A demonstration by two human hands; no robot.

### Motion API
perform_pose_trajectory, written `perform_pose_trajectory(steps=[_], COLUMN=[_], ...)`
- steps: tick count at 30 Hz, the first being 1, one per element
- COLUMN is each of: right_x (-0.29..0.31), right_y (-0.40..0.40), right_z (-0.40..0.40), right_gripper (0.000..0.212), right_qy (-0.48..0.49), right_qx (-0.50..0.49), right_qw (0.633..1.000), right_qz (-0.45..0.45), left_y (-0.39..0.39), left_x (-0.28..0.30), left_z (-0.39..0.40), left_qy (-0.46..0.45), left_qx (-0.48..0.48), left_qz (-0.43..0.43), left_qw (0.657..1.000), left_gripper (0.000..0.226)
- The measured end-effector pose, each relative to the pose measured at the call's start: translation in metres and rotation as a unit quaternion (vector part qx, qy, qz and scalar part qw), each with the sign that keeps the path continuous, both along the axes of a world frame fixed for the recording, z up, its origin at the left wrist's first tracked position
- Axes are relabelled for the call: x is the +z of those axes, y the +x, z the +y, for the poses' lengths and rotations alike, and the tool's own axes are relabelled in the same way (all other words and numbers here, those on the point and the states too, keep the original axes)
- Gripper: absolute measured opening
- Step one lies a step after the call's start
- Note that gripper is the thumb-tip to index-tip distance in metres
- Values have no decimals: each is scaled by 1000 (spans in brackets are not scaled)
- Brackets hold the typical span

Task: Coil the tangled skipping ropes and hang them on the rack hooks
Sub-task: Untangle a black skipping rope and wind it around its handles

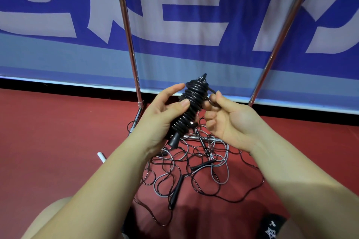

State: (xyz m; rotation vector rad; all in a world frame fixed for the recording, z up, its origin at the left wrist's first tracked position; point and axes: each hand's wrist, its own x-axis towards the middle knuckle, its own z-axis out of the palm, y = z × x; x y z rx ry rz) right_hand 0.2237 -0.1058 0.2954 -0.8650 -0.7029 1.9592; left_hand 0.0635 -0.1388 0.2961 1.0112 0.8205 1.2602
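Observation:
A black skipping rope (191, 105) is wound in tight turns round its own handles, forming a tilted bundle held in front of me. My left hand (165, 114) grips the bundle from the left, thumb on the coils. My right hand (227, 120) pinches the rope's loose black end just right of the bundle's top. Below them, a tangle of black and grey skipping ropes (196, 169) with black handles lies on the red floor. Two metal rack poles (128, 31) rise on either side; no hooks are in view.
The rack's base bars (196, 137) lie on the floor under the tangle. A white tube end (101, 156) pokes out at the left. A blue and white banner (194, 25) stands behind the rack. My knees sit at the bottom corners.

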Motion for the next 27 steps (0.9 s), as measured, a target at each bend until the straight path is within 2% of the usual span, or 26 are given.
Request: perform_pose_trajectory(steps=[2,4,6,8,9,11,15,18,23,27], right_x=[5,7,1,-2,-6,-8,-8,-9,-15,-19], right_y=[2,6,9,6,5,1,-8,-11,-13,-12], right_z=[-4,-5,-1,-3,-2,-4,-9,-11,-5,-6], right_gripper=[25,24,29,54,68,79,69,63,40,37], right_qy=[19,49,117,206,239,258,306,305,298,308], right_qx=[21,34,46,52,47,39,-24,-73,-106,-90], right_qw=[999,998,989,944,920,904,864,856,880,887], right_qz=[31,21,-82,-251,-306,-339,-398,-411,-354,-332], left_y=[0,2,6,10,12,16,19,23,23,17], left_x=[0,0,-2,-5,-7,-8,-9,-11,-13,-6], left_z=[1,2,1,1,0,-2,-5,-6,-6,-2], left_qy=[5,8,9,11,15,21,41,64,55,-67], left_qx=[12,24,42,59,66,79,119,142,150,58], left_qz=[2,8,16,23,27,31,53,105,134,24], left_qw=[1000,1000,999,998,997,996,991,982,978,996], left_gripper=[44,41,39,32,28,25,26,29,31,42])
